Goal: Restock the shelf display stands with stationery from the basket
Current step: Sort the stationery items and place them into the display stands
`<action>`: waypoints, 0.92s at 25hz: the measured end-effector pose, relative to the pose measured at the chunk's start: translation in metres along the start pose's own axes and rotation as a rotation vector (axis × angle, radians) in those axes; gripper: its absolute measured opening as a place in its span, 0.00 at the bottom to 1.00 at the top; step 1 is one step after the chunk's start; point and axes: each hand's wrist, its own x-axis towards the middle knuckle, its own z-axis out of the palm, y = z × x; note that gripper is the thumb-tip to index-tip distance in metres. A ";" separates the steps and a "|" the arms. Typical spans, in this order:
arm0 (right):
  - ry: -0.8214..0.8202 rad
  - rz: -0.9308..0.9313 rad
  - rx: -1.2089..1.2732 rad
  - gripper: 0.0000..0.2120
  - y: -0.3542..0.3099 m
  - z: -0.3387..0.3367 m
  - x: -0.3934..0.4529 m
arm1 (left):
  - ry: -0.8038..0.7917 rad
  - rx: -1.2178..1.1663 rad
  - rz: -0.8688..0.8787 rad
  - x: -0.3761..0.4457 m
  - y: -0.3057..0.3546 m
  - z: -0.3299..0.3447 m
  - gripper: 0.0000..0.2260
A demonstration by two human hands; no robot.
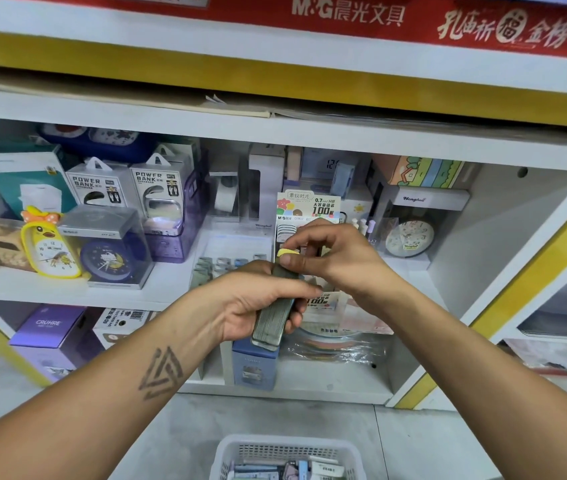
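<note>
Sitting nearest on the grey floor, a white plastic lattice basket (287,455) held small flat stationery packs. Above it, the left hand (258,306) curled around a stack of slim grey-green lead cases (273,317), thumb pressed over their top. The right hand (330,258) pinched a small yellow piece (288,252) at the stack's upper end between thumb and forefinger, its other fingers loosely spread. Just behind stood the cardboard pencil-lead display stand (310,207), printed "0.7 HB 100", on the white shelf board (167,285). Left of it were a clear tray of clips, a yellow duck-shaped clock (51,247) and boxed power banks (98,185); open board lay right.
</note>
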 end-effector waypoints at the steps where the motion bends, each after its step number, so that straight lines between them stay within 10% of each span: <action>1: 0.010 0.050 0.071 0.04 0.000 -0.003 0.001 | -0.021 -0.036 -0.022 -0.001 0.001 -0.001 0.06; 7: 0.367 0.147 0.194 0.06 0.004 -0.055 0.009 | 0.023 -0.196 -0.125 0.002 0.004 -0.016 0.09; 23: 0.253 -0.139 -0.811 0.07 0.037 -0.047 0.014 | 0.003 -0.329 -0.058 -0.001 0.005 -0.009 0.10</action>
